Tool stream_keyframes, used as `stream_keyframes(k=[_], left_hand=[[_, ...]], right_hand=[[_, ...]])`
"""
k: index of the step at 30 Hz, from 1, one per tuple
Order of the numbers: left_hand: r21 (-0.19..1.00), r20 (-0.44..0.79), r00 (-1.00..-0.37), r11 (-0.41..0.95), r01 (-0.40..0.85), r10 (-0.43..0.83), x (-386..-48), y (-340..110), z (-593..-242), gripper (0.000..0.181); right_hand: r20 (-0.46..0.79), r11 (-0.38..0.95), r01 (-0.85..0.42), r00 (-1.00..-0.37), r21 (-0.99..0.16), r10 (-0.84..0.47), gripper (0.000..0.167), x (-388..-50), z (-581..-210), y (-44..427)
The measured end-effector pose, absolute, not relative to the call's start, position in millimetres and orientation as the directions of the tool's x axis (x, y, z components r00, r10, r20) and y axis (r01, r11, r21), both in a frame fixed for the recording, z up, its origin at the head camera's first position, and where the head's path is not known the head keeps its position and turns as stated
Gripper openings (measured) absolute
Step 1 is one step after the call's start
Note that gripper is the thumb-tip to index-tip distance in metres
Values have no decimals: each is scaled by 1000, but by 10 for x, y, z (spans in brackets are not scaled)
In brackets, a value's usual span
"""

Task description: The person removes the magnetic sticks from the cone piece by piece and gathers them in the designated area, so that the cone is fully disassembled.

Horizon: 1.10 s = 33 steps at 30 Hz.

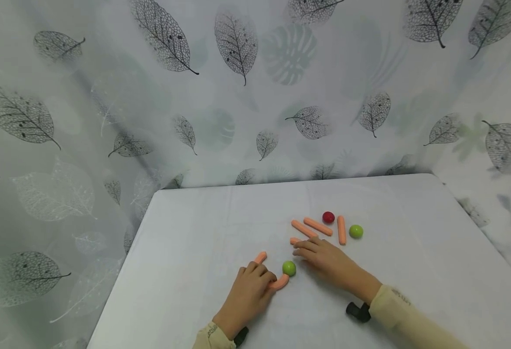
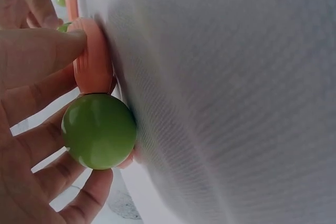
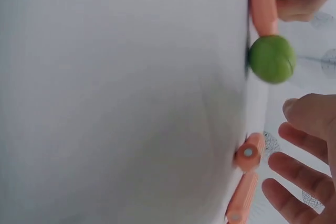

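My left hand (image 1: 247, 294) pinches a curved orange rod (image 1: 280, 282) between thumb and fingers, on the white table. One end of the rod meets a green ball (image 1: 289, 268). At its other end, in the left wrist view, another green ball (image 2: 98, 131) lies by the curled fingers; the head view hides it. A straight orange rod (image 1: 260, 257) sticks out past the left fingertips. My right hand (image 1: 330, 264) hovers palm down with loose, parted fingers and holds nothing. Beside its fingertips is the end of an orange rod (image 1: 295, 240), mostly covered by the hand.
Farther back lie two slanted orange rods (image 1: 303, 228) (image 1: 318, 226), a red ball (image 1: 328, 217), an upright-lying orange rod (image 1: 341, 230) and a green ball (image 1: 356, 231). Pale discs show on rod ends (image 3: 248, 152). A leaf-patterned curtain (image 1: 238, 121) hangs behind the table (image 1: 194, 232).
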State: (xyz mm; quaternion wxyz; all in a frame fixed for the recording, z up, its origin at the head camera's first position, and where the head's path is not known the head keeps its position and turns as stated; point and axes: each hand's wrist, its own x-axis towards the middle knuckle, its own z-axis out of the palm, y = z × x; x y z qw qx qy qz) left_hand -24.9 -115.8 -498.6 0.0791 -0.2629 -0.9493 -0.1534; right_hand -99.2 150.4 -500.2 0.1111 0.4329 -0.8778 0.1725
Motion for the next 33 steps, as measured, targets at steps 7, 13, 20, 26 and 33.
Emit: stream_keyframes(k=[7, 13, 20, 26, 33], left_hand=[[271, 240, -851, 810, 521, 467, -249, -1169, -4985, 11], [270, 252, -847, 806, 527, 469, -245, -1171, -4993, 10], [260, 271, -844, 809, 527, 463, -251, -1167, -4999, 12], [235, 308, -832, 810, 537, 462, -253, -1160, -5005, 12], [220, 336, -817, 804, 553, 469, -236, -1153, -5001, 10]], right_hand=[[302, 556, -768, -638, -320, -708, 40, -921, -5021, 1419], [308, 528, -787, -613, -320, -727, 41, -884, -5061, 1366], [300, 500, -797, -595, -339, -746, 46, -868, -5093, 1309], [266, 494, -792, -594, -360, -759, 45, -851, -5095, 1276], [256, 494, -783, -602, -378, -757, 38, -827, -5076, 1255]])
